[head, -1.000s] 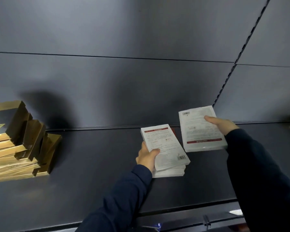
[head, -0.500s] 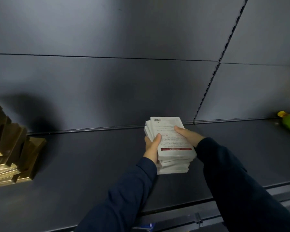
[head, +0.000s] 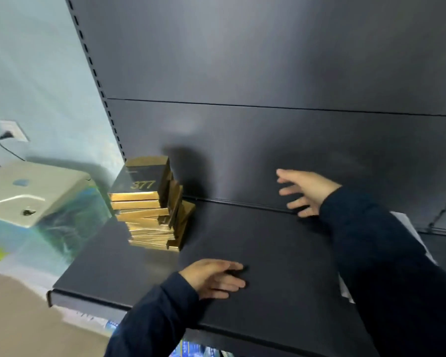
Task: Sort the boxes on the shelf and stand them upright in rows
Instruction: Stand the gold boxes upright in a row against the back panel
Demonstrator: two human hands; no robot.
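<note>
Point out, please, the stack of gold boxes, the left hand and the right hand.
stack of gold boxes [head: 150,210]: head view, on the gold front edges in the middle of the stack.
left hand [head: 211,278]: head view, on the back of the hand.
right hand [head: 307,190]: head view, on the palm.

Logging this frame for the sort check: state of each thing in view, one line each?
Gold boxes: lying flat in a crooked stack, not upright.
Shelf: bare in front of the hands.
Left hand: open, empty, low over the shelf.
Right hand: open, fingers spread, empty.
White boxes: mostly hidden behind the right sleeve; state unclear.
</note>
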